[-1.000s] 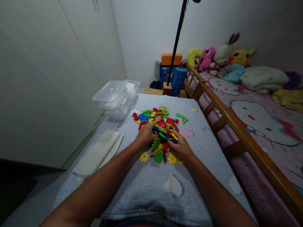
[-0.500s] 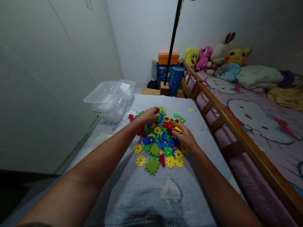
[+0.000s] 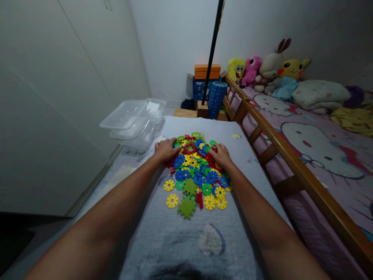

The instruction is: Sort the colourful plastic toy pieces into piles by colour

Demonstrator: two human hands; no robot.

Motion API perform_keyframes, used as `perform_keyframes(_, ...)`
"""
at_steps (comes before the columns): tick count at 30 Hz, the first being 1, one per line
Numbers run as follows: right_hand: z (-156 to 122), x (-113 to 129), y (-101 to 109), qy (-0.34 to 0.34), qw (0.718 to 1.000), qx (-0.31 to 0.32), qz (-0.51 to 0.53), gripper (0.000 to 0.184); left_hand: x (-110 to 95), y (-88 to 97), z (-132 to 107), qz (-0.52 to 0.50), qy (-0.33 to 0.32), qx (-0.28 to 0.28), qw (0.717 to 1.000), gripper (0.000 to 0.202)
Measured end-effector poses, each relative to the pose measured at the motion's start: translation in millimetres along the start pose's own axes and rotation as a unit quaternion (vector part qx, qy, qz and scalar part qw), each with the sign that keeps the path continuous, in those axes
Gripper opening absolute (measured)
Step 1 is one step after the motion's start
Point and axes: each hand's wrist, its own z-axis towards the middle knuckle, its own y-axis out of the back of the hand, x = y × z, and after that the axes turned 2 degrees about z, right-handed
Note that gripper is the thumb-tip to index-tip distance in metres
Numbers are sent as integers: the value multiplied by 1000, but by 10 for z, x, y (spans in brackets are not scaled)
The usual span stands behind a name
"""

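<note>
A heap of plastic building pieces [image 3: 194, 161] lies on the cloth-covered table [image 3: 171, 249], with notched discs in yellow, blue and green among red pieces. At the heap's left edge, my left hand [image 3: 166, 149] rests with its fingers spread over the pieces. My right hand [image 3: 222, 156] lies against the right edge, fingers apart and touching pieces there. Closest to me are two olive-green toothed squares [image 3: 187, 207], a red piece [image 3: 199, 200] and several yellow discs [image 3: 172, 201]. Some pieces are hidden under both hands.
Clear plastic containers [image 3: 125, 114] are stacked at the table's back left. A wooden bed rail [image 3: 262, 149] runs along the right side. Behind the table stand a black pole [image 3: 212, 52], a blue foam roller [image 3: 217, 100] and an orange box [image 3: 207, 71].
My left hand has moved left and nearer, from the heap's top to its left edge. My right hand has shifted slightly back. The heap looks gathered closer, with loose green pieces at right pulled in.
</note>
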Motion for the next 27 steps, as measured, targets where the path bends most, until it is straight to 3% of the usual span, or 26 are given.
perform_keyframes(5, 64, 274, -104, 97, 992, 74, 42, 48, -57, -81, -288, -34, -50, -13, 998, 63)
perform_keyframes(13, 150, 580, -164, 94, 985, 105, 95, 53, -148, -129, -847, -134, -110, -30, 984, 62)
perform_keyframes(19, 248, 774, -11, 157, 938, 245, 190, 31, -146, -80, -1160, -236, -151, -49, 959, 48)
perform_keyframes(21, 356, 806, 44, 152, 944, 224, 189, 28, -87, -54, -1253, -241, -144, -61, 958, 45)
perform_keyframes(23, 506, 810, 65, 125, 967, 161, 154, 28, 5, -52, -1341, -228, -120, -70, 964, 52)
perform_keyframes(27, 805, 779, -26, 57, 994, 79, 56, 42, 196, -143, -1511, -171, -106, -26, 979, 107)
